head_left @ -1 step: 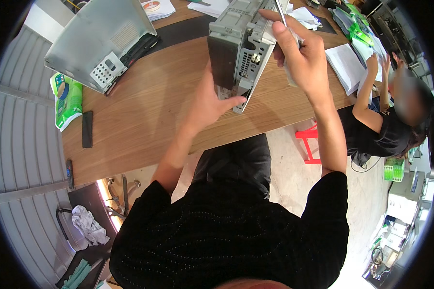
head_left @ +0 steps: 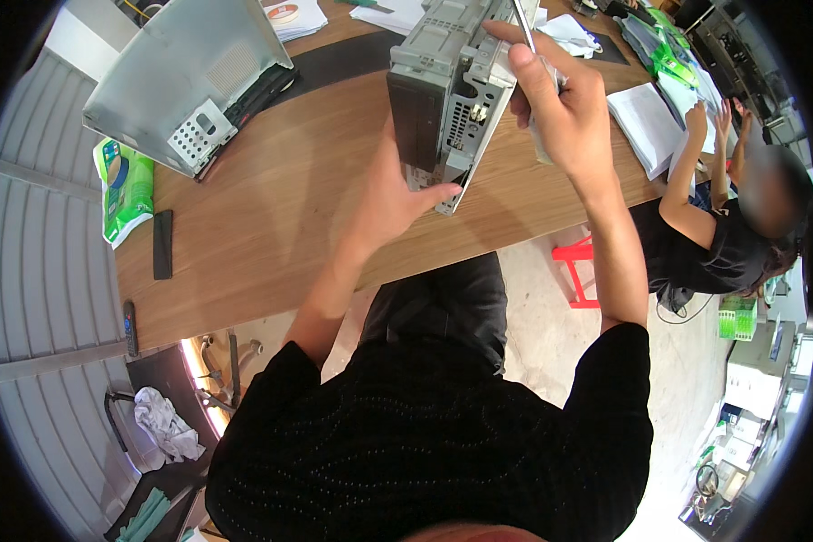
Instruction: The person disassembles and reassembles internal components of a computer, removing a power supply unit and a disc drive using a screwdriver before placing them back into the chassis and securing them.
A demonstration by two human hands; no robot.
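A grey metal computer case point(head_left: 417, 117) with a dark front panel stands tilted on the table, its slotted side turned right. My left hand point(head_left: 387, 200) grips its near lower end, the thumb over the bottom corner and the other fingers hidden behind it. At the case's right side, my right hand point(head_left: 571, 117) is closed around a thin metal tool point(head_left: 522, 18), whose kind I cannot make out. A crumpled whitish wipe point(head_left: 541, 149) shows under that palm. The right index finger reaches to the case's upper edge.
On the wooden table point(head_left: 271, 208), a large metal cover point(head_left: 185, 77) stands at the left. Near it lie a green wipes pack point(head_left: 128, 199), a black phone point(head_left: 163, 244) and a remote point(head_left: 131, 327). Paper stacks point(head_left: 646, 126) lie right, beside another person point(head_left: 705, 235). A red stool point(head_left: 576, 271) stands below.
Almost nothing differs. The case and both my hands have shifted very slightly; both grips stay the same. The other person's hands at the right have moved a little.
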